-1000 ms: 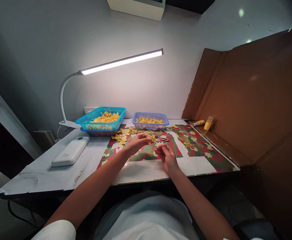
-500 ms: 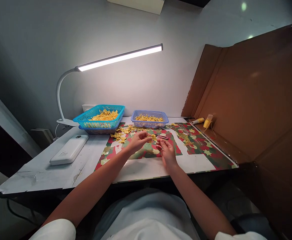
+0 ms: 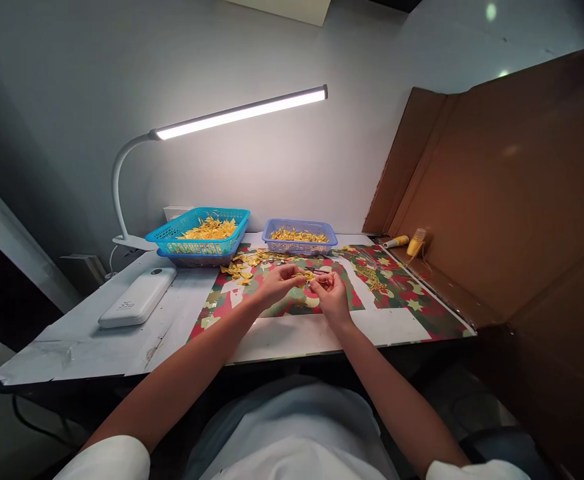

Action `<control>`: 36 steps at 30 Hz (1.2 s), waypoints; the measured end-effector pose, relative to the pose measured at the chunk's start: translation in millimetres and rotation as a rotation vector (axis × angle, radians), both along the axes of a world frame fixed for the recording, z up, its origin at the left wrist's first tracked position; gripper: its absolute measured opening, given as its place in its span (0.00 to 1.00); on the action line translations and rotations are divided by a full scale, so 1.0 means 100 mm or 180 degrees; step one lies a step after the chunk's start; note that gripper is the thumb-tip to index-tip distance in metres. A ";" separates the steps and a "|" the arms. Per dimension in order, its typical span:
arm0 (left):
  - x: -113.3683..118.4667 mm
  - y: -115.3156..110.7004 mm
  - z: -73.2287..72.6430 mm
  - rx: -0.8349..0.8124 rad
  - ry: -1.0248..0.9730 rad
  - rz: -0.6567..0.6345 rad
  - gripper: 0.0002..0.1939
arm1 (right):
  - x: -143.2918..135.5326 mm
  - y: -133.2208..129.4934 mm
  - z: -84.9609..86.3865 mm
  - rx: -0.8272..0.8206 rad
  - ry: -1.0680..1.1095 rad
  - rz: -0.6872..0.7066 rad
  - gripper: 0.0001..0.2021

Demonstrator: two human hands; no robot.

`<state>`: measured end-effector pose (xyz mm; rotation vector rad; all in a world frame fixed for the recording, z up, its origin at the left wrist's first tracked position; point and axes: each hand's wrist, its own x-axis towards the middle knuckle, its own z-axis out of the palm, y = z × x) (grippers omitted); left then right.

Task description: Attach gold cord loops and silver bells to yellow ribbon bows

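My left hand (image 3: 278, 285) pinches a small yellow petal-like piece (image 3: 308, 275) above the patterned mat. Close against it from the right is my right hand (image 3: 334, 299), its fingertips pressed together; what lies between them is too small to make out. Just behind the fingers lies a slim dark tool (image 3: 319, 271), partly covered by them. Loose yellow petal-like pieces (image 3: 239, 272) are scattered on the mat to the left of my hands. A tangle of thin golden strands (image 3: 372, 279) rests to their right.
A turquoise basket (image 3: 172, 248) of yellow pieces sits stacked on a blue one. Near the wall stands a lilac basket (image 3: 299, 249) with more. A white power bank (image 3: 139, 298), a lit lamp (image 3: 242, 113), thread spools (image 3: 415, 243) and a tall cardboard sheet (image 3: 502, 180) surround the work area.
My right hand has moved slightly up and left, and its fingers have closed in beside the yellow piece. My left hand stays nearly in place, still holding that piece.
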<state>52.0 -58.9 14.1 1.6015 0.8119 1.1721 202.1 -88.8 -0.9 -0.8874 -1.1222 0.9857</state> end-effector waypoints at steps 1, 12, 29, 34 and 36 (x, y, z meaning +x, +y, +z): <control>0.00 -0.01 0.01 -0.0025 -0.0001 -0.0042 0.14 | 0.01 0.02 0.00 0.0020 0.0019 0.0010 0.17; -0.01 -0.05 0.06 -0.0255 -0.0222 -0.0295 0.14 | 0.10 0.10 0.10 0.0039 -0.0195 0.0122 0.17; -0.06 0.02 0.02 -0.0574 -0.0356 -0.0444 0.13 | 0.18 -0.04 0.15 0.0151 0.0586 0.0315 0.13; -0.06 -0.01 0.05 -0.0598 -0.0544 -0.0398 0.16 | 0.16 -0.15 0.15 0.0011 0.0950 0.0742 0.14; -0.07 -0.04 0.09 -0.0580 -0.0543 -0.0440 0.16 | 0.17 -0.15 0.12 -0.0119 0.1048 0.0818 0.14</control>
